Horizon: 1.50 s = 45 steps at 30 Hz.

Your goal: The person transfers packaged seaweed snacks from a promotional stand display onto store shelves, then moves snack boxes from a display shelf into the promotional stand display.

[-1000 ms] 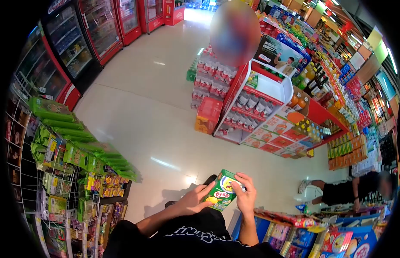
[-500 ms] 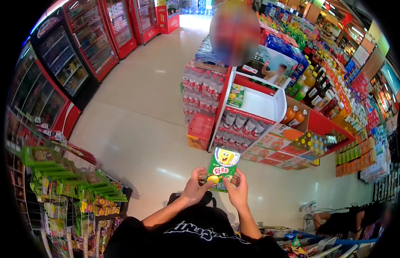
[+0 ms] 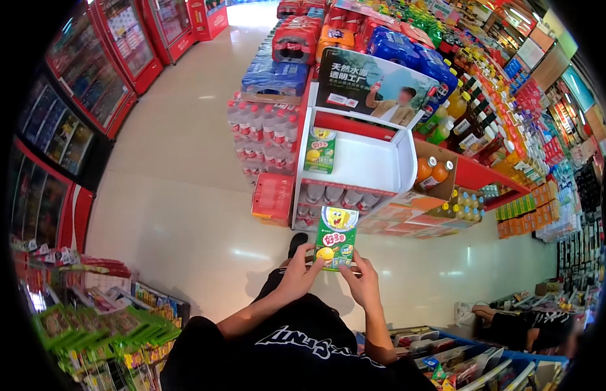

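A green snack box (image 3: pixel 336 238) with a yellow cartoon character on its front is held upright before my body. My left hand (image 3: pixel 301 269) grips its lower left edge, thumb on the front. On the lower right side, my right hand (image 3: pixel 361 279) is closed on the same box. Ahead stands a display stand with a white tray top (image 3: pixel 365 156). Another green box (image 3: pixel 320 151), similar in look, stands at the tray's left end. Between my hands and that tray there is a gap.
Left of the stand are shrink-wrapped bottle packs (image 3: pixel 264 133) and a red box (image 3: pixel 272 195). Orange bottles (image 3: pixel 434 172) sit in a carton to the right. Red-framed fridges (image 3: pixel 88 72) line the left wall. Green snack packets (image 3: pixel 107 322) hang at lower left. A person (image 3: pixel 528 329) is at lower right.
My view has moved forward, so the display stand is nearer and further left. A foot now shows ahead of me. Both hands keep hold of the box, which is raised slightly.
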Each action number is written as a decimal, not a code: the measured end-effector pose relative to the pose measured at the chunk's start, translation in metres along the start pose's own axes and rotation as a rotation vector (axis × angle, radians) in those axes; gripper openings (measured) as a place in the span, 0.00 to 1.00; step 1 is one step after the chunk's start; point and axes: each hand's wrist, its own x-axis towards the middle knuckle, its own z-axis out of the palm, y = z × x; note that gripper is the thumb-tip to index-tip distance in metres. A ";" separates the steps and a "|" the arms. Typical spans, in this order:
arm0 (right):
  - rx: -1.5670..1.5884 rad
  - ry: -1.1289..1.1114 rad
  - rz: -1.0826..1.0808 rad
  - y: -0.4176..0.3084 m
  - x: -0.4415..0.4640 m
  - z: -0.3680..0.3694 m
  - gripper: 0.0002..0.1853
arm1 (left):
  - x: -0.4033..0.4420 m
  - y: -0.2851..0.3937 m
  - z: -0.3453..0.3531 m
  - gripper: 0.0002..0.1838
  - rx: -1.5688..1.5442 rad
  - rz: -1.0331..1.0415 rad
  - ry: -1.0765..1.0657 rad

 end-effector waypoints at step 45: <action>0.172 0.478 0.127 -0.020 0.270 0.013 0.38 | 0.285 0.027 -0.037 0.40 0.438 0.206 -0.377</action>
